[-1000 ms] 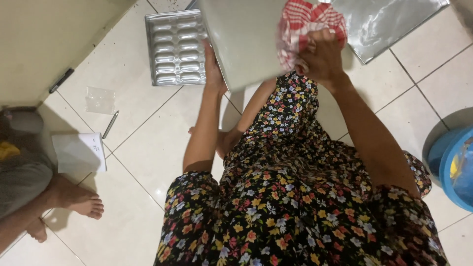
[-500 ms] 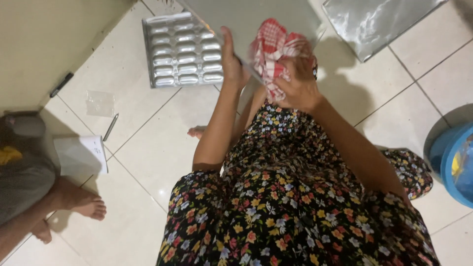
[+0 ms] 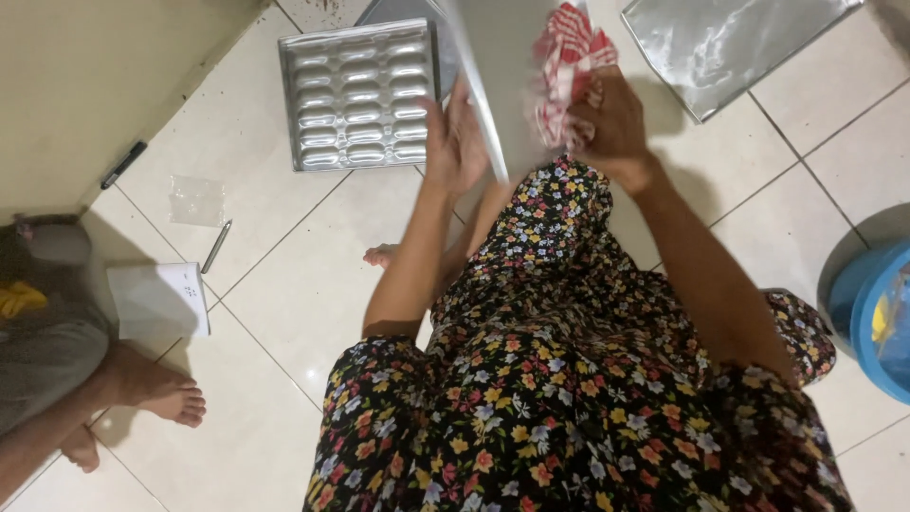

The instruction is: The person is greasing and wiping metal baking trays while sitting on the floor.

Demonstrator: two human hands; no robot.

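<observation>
Floor tiles (image 3: 313, 313), pale and glossy, carry a flat metal sheet (image 3: 730, 43) at upper right, a moulded baking tray (image 3: 355, 95) with oblong cavities at upper left, and a blue bucket (image 3: 877, 313) at the right edge. Flat metal tray (image 3: 507, 76), tilted on edge above the lap: left hand (image 3: 455, 142) braces its underside with fingers spread, not clasping. Red-and-white cloth (image 3: 564, 71), bunched in the closed right hand (image 3: 616, 123) against the tray face; wiping goes best with firm, even strokes while the brace holds steady.
</observation>
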